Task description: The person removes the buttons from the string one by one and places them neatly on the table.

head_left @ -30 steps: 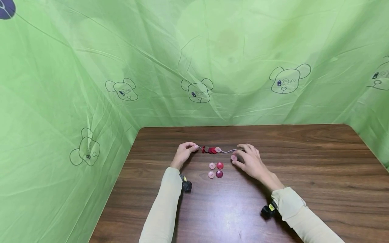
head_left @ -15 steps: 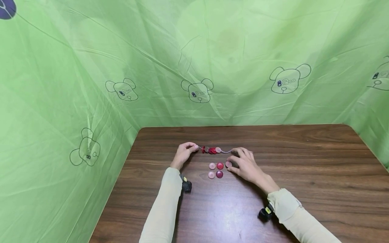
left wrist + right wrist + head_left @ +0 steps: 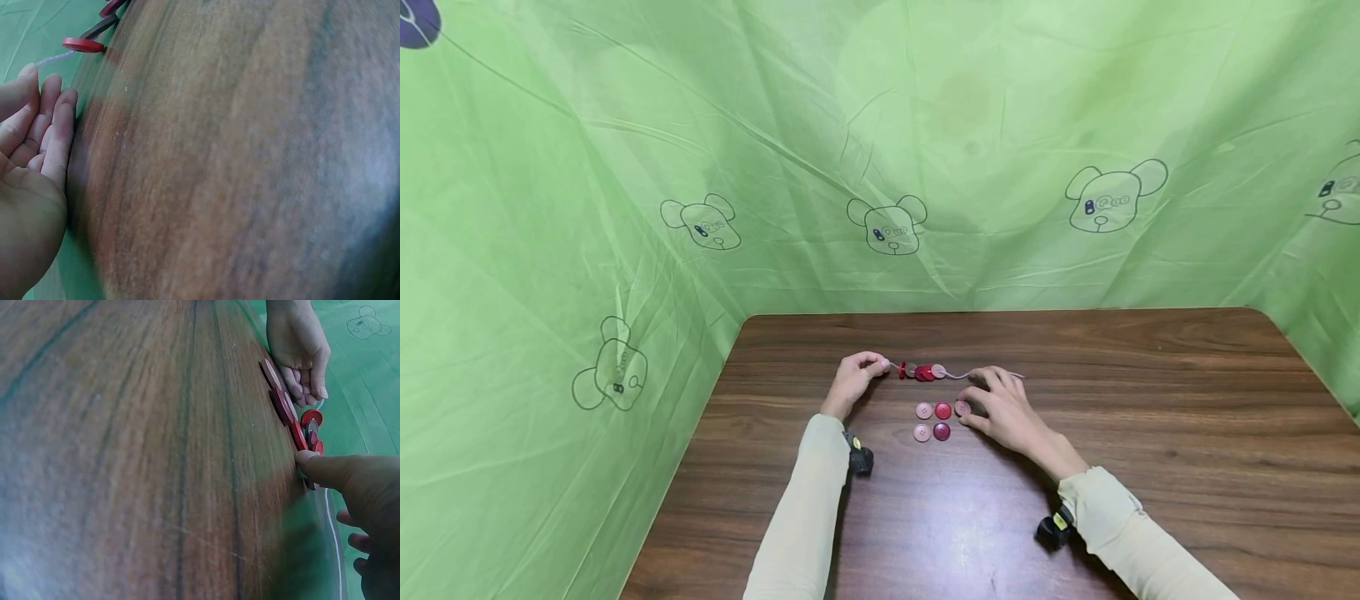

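My left hand [image 3: 852, 380] pinches one end of a thin pale cord [image 3: 955, 376] between thumb and finger. Red, grey and pink buttons [image 3: 925, 372] hang threaded on this cord, seen edge-on as a red button [image 3: 83, 45] and others in the left wrist view. My right hand [image 3: 1006, 410] holds a dusky pink button [image 3: 962, 408] by its edges at the tabletop, right of a loose red button [image 3: 943, 410]. The cord's free end passes behind the right fingers and comes out beyond them. In the right wrist view, the thumb [image 3: 325, 467] partly hides the held button.
Other loose buttons lie flat near the red one: two pale pink buttons [image 3: 922, 422] and a dark purple button [image 3: 942, 431]. The brown wooden table [image 3: 1150, 400] meets a green cloth curtain [image 3: 985, 167] at its back and sides.
My right hand has moved left and toward me, bringing the dusky pink button beside the loose red one. The cord's free end has come into sight. My left hand stays put.
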The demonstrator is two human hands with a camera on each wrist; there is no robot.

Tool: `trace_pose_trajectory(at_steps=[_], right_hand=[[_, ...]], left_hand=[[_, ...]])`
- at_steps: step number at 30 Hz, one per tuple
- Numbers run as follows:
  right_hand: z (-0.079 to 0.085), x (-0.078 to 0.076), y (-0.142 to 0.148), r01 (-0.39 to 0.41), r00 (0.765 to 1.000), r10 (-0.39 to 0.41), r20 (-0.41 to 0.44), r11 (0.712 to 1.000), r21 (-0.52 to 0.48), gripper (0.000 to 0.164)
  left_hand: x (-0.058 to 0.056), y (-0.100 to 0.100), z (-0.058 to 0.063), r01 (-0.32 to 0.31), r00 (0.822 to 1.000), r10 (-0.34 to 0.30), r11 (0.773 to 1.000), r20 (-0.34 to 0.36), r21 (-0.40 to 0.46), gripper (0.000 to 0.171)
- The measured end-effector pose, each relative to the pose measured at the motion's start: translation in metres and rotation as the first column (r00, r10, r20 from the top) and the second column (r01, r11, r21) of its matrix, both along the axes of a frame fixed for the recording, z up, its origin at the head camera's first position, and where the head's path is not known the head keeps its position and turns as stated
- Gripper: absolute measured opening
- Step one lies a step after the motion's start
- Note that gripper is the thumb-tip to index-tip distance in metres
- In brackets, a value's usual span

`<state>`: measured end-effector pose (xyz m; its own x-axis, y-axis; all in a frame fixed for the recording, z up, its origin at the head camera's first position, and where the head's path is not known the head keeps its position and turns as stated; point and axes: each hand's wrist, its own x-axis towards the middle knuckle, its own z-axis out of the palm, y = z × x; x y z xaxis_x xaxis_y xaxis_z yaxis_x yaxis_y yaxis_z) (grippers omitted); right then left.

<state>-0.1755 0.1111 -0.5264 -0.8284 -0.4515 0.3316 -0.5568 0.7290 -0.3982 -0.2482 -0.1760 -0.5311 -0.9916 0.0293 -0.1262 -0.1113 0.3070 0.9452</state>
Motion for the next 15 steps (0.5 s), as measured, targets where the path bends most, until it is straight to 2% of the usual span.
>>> trace_pose_trajectory(at_steps=[15], right_hand=[[-0.0017,0.0008,-0.0001,-0.002,1.000,0.002,-0.011,1.000,-0.005,0.023]], left_hand=[[0.0006,0.0006,0.0008,-0.004,1.000,0.003,1.000,-0.012,-0.007,0.012]])
